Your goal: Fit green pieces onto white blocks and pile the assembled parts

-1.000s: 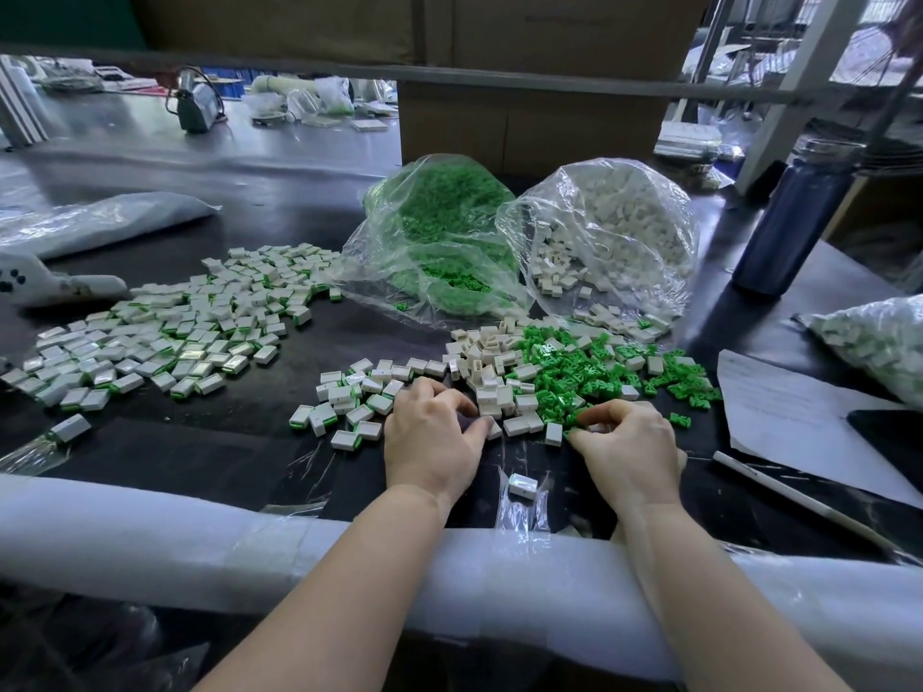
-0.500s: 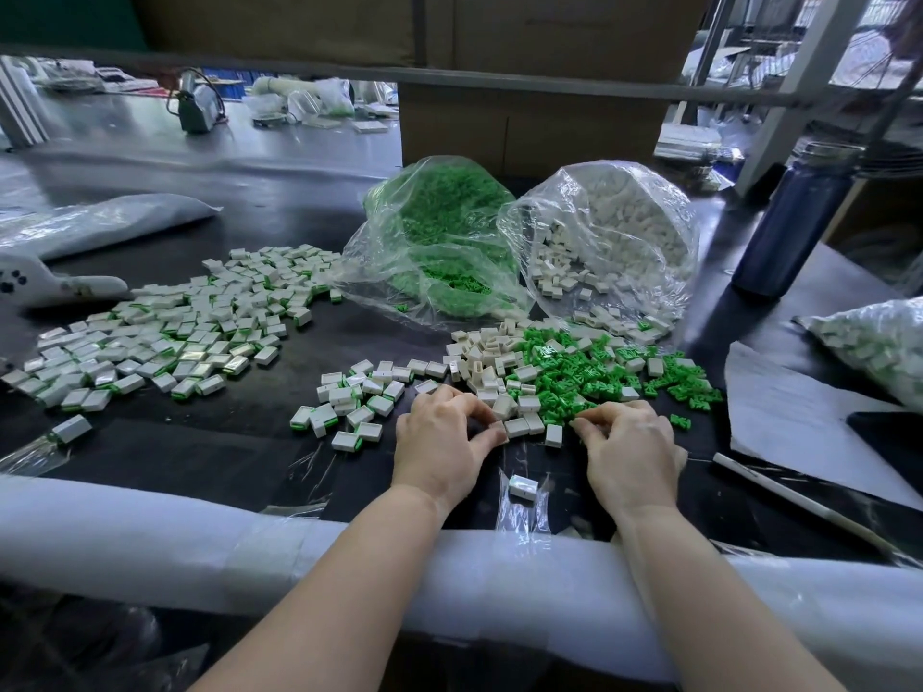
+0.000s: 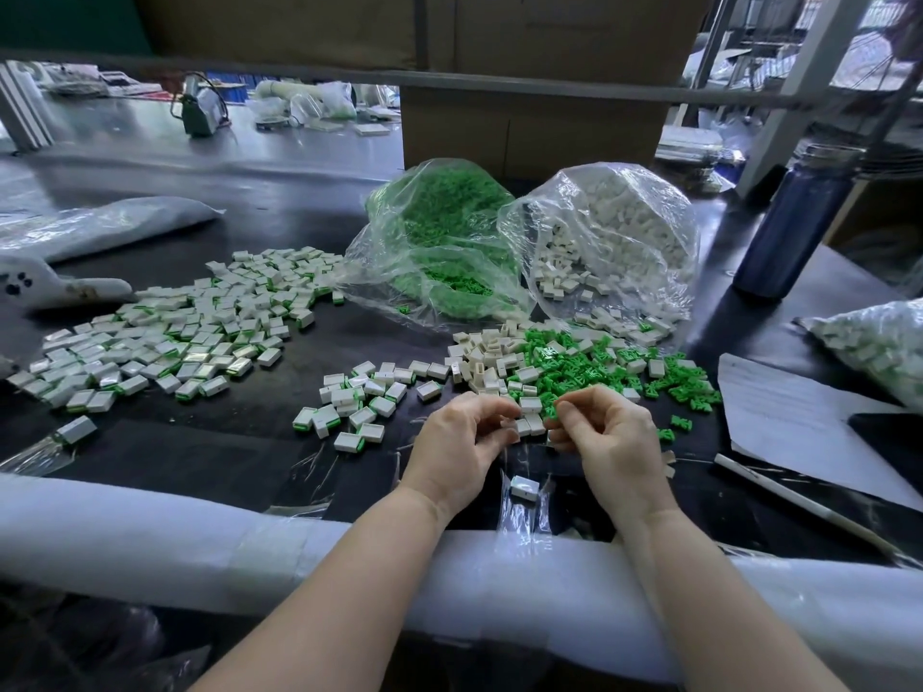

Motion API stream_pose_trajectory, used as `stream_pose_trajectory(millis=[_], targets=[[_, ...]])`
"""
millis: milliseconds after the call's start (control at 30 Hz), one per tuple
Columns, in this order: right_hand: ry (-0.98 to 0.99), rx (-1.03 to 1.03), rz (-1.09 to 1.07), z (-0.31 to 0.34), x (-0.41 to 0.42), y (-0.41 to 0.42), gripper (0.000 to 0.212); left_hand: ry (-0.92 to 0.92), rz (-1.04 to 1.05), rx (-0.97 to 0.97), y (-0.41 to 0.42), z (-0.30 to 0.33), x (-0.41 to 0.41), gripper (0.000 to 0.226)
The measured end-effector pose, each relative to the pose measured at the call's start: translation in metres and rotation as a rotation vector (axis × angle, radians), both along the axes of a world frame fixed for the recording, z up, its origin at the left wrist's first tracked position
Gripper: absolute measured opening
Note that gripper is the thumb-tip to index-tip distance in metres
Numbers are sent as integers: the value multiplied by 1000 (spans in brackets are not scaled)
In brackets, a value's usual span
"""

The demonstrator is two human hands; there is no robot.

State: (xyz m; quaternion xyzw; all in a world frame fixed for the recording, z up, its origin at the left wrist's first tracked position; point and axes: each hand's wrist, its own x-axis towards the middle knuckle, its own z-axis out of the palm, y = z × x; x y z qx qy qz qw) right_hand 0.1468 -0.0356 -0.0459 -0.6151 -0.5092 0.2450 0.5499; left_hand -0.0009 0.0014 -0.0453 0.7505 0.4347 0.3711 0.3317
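Note:
My left hand [image 3: 462,442] is raised just over the table, its fingers curled round a white block [image 3: 508,423] that barely shows between thumb and forefinger. Close to its right, my right hand [image 3: 612,442] pinches a small green piece [image 3: 551,411] at its fingertips. Just beyond the hands lie loose white blocks [image 3: 479,359] and a heap of loose green pieces [image 3: 599,364]. Assembled white-and-green parts form a wide pile [image 3: 165,337] at the left and a smaller group [image 3: 349,407] nearer my left hand.
An open bag of green pieces [image 3: 444,242] and one of white blocks [image 3: 614,227] stand behind. A blue bottle [image 3: 794,227], paper [image 3: 799,422], a pen [image 3: 799,501] and another bag [image 3: 879,342] are right. One white block [image 3: 524,487] lies near the foam-padded table edge [image 3: 150,531].
Both hands have lifted off the heaps and come closer together. The right hand has picked a green piece from the pile, and the left hand has closed on a white block.

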Motion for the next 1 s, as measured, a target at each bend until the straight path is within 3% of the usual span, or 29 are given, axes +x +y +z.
stream_pose_trajectory(millis=[300, 1000], targets=[[26, -19, 153, 2, -2, -2, 28, -237, -32, -257, 3, 2, -1, 16], [81, -48, 220, -1, -1, 0, 21, -254, -99, -263, 7, -5, 1, 11]])
